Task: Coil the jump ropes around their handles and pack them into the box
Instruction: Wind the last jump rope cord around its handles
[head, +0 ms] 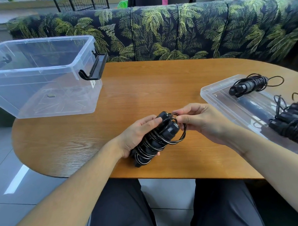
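Note:
A black jump rope [160, 138] is coiled around its two handles, held just above the table's middle. My left hand [137, 137] grips the bundle from the left side. My right hand [197, 121] pinches the last loop of cord at the handles' top end. The clear plastic box [42, 77] stands open at the far left with no rope inside. On the box's lid [232, 99] at the right lie a coiled rope [250, 85] and more black ropes [292, 123] at the frame's edge.
The oval wooden table [144, 89] fills the middle. A leaf-patterned sofa [175, 30] runs behind it. The box's black latch handle [94, 67] sticks out toward the table's centre. My legs show below the near table edge.

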`<state>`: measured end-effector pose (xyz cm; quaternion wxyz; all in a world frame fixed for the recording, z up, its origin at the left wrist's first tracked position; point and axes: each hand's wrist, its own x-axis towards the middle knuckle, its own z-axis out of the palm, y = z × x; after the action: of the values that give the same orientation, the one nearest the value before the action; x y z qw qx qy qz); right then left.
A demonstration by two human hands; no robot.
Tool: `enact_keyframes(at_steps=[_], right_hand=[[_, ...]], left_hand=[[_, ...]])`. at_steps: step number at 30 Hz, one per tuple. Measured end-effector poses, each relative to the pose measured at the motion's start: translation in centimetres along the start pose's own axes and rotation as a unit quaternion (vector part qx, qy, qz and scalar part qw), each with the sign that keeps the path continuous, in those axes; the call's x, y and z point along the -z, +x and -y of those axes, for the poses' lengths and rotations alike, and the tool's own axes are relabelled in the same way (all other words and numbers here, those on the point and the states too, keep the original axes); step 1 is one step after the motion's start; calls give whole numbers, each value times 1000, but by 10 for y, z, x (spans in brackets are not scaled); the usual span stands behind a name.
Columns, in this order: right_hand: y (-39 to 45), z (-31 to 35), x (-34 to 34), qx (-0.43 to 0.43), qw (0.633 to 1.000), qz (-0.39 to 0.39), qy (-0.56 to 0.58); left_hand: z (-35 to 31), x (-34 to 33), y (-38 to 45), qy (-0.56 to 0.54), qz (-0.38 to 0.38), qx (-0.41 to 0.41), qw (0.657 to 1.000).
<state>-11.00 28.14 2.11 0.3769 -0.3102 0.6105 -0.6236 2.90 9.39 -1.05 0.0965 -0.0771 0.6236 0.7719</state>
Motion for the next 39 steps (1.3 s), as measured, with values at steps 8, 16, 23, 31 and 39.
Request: enact_keyframes(at_steps=[8, 16, 23, 31, 39], right_hand=[[-6, 8, 6, 48, 988, 28, -146], [-12, 15, 13, 15, 989, 45, -143], [-10, 9, 13, -13, 998, 36, -50], [-13, 12, 11, -1, 977, 53, -204], [-10, 26, 18, -38, 955, 107, -276]], left_hand=[[-2, -4, 1, -26, -18, 11, 999], [-8, -14, 9, 136, -33, 0, 990], [-14, -25, 12, 249, -36, -16, 968], [-18, -25, 16, 373, -52, 15, 926], [-34, -33, 17, 462, -68, 30, 884]])
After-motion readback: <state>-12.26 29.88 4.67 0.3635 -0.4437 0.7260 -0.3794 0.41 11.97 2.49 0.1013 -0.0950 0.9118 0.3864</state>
